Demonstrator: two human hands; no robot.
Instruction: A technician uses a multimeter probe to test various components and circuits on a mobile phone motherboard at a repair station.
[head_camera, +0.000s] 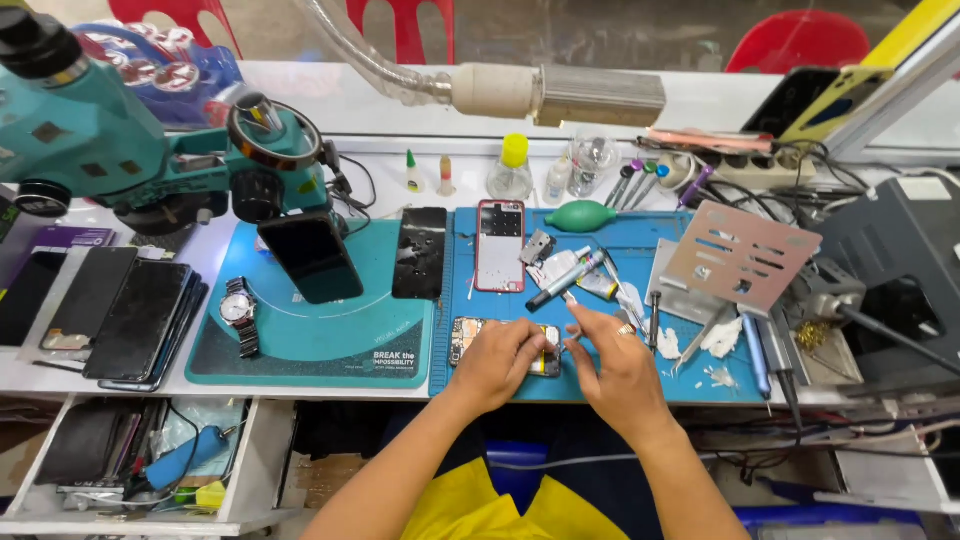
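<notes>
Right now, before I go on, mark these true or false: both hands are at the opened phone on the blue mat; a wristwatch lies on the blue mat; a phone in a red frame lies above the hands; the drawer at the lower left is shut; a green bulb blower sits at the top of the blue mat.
1. Both hands are at the opened phone: true. The left hand and right hand meet over the opened phone on the blue mat.
2. The wristwatch lies on the blue mat: false. It lies on the teal mat under the microscope.
3. Phone in a red frame above the hands: true.
4. The drawer is shut: false. It is pulled open, with tools inside.
5. Green bulb blower at the mat's top: true.
</notes>
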